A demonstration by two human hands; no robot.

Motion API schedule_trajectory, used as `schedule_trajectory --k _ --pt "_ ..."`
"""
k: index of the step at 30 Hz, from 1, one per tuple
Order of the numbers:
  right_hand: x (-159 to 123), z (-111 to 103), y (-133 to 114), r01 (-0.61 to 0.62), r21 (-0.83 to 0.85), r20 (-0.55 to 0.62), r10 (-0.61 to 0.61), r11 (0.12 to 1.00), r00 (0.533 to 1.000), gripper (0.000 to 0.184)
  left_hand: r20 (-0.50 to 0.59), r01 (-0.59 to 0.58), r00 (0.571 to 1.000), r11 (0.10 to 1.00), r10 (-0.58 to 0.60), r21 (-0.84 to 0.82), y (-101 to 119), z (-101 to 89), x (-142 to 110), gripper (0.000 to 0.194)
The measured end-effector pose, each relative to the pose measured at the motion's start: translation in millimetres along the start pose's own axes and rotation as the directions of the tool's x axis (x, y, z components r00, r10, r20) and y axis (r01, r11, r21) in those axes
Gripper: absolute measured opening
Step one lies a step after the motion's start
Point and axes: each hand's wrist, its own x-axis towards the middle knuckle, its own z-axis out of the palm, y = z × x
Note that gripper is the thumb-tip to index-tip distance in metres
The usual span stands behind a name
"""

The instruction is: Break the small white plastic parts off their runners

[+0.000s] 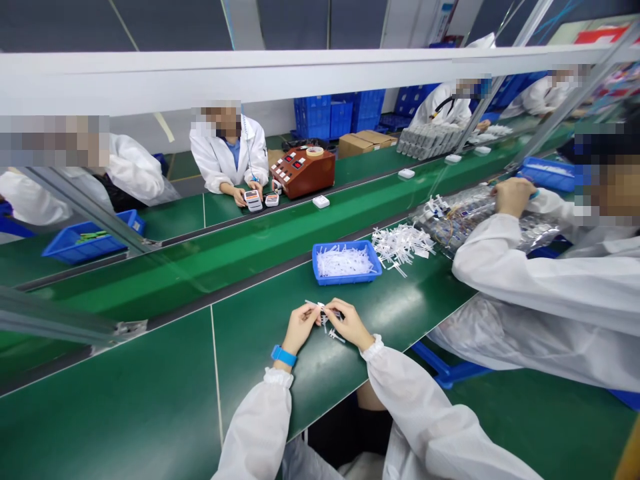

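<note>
Green surface (150,400) with blue tray (347,280) on top, spreading well left of tray. Beyond tray, along the surface's far edge: green belt (225,248). Right of tray: co-worker in white coat (540,280), one hand at clear-wrapped bundle (470,220). Across belt, beyond and left of tray: second co-worker (207,157), both hands at small white cases (253,199). Back to bundle: right of tray, wires and small components visible through film. Beyond tray, far side of belt: brown box (320,175), sloped panel with buttons and red displays, tape roll (315,151) on top. Tray itself: upright, filled with thin white strips (345,262). Just off tray's right end: loose pile (403,243) of white plastic pieces, spread out flat. On wearer's side of tray, well short of its near wall: left hand (300,327) and right hand (350,325), fingertips almost meeting. Blue wristband (284,355) on left wrist, farther from tray than the fingers. Grip, both sides: pinched on white part (321,305), thumbs against fingers. Can't tell if one part or two together. Below fingers, same side of tray: loose piece (337,337), lying on surface.
</note>
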Motion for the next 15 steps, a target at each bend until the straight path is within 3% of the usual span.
schedule_trajectory --k 9,15 --pt "2.4 5.9 1.2 0.019 -0.02 -0.031 -0.02 1.0 0.999 0.021 -0.019 0.007 1.0 0.997 -0.008 -0.083 -1.8 -3.9 1.0 0.028" --pt "1.5 5.4 1.2 0.07 -0.107 0.034 -0.067 0.992 0.997 0.022 -0.033 0.003 0.999 0.995 -0.007 -0.103 -4.2 -5.3 1.0 0.028"
